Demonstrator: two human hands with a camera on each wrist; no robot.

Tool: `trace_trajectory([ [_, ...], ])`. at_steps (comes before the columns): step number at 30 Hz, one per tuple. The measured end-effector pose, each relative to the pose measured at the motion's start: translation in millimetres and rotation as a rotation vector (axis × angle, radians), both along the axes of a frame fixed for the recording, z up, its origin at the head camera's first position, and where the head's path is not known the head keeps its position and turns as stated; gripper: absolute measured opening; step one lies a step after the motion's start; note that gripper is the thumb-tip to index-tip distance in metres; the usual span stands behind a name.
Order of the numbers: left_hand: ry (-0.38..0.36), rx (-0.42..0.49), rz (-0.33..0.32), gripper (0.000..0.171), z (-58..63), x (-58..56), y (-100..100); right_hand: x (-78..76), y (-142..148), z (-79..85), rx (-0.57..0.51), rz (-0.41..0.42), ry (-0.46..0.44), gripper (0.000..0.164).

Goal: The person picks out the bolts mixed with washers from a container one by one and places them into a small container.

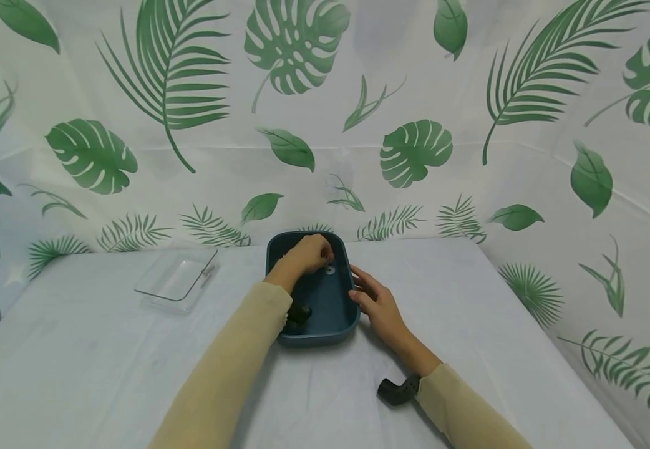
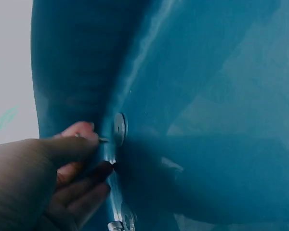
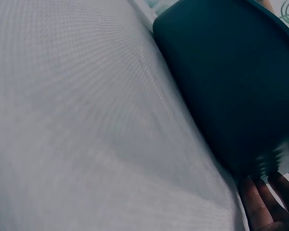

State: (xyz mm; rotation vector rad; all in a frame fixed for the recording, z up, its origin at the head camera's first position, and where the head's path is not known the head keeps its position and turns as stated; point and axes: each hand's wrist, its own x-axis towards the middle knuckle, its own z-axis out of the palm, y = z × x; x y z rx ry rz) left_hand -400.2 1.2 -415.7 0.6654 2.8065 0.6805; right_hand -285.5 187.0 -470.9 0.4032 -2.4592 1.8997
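Observation:
A deep blue plastic bin [image 1: 325, 312] stands on the table, and my left hand [image 1: 310, 252] reaches down into its far end. Between thumb and fingertips the left hand [image 2: 70, 168] pinches a small thin metal piece [image 2: 103, 140], mostly hidden by the fingers. Right beside the fingertips is a round metal washer [image 2: 120, 129] at the bin's inner edge. A second washer [image 2: 128, 217] and a short metal fastener [image 2: 115, 225] lie lower in the left wrist view. My right hand [image 1: 378, 308] touches the bin's right outer wall with extended fingers [image 3: 255, 204].
To the left a clear, see-through container [image 1: 181, 280] with a small item [image 1: 208, 271] at its right side sits on the white-covered table [image 1: 89, 349]. A leaf-printed curtain [image 1: 347, 149] hangs behind. Black wrist cameras [image 1: 398, 391] are worn at both wrists.

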Motion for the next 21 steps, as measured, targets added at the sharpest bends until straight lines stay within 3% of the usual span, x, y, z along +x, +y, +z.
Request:
trace_trajectory([
  [4, -0.008, 0.045, -0.072, 0.019, 0.5, -0.5, -1, -0.4, 0, -0.8, 0.001, 0.002, 0.003, 0.055],
  [11, -0.039, 0.173, 0.046, 0.024, 4.4, 4.0, -3, -1.5, -1, -1.5, 0.015, -0.006, -0.006, 0.054],
  [16, -0.033, 0.222, 0.046, 0.025, 11.7, 12.6, -3, -2.1, 0, -2.1, 0.022, -0.011, -0.007, 0.054],
  [21, -0.076, 0.317, 0.05, 0.025, 24.5, 23.5, -6, -3.0, 1, -2.8, 0.021, -0.007, 0.002, 0.054],
])
